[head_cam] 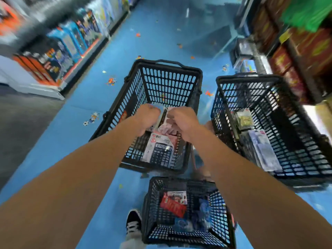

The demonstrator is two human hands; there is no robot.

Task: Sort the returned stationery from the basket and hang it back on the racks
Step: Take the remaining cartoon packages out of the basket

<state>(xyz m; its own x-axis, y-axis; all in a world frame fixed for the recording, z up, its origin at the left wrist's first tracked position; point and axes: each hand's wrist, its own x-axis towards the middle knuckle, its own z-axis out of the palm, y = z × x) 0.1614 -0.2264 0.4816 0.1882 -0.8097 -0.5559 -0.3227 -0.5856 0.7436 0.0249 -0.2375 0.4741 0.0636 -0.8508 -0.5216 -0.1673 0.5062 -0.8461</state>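
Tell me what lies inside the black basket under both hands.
A packaged calculator sits in the middle basket. Above it, the left hand and the right hand hold packets. The hands and packets cover whatever lies deeper.

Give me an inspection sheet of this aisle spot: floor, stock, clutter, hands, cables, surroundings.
Surface: blue floor.
Job's things: three black baskets. The middle basket holds a calculator pack and a pink pack. The right basket and near basket hold more packs.
Clutter: small coloured bits on the floor; stickers or litter, cannot tell.
Grippers: right hand pinches the pink pack's top. Left hand is curled beside it, grip unclear.
Cables: nothing seen.
Surroundings: blurred left shelves and right shelves of boxed goods; a shoe by the near basket.
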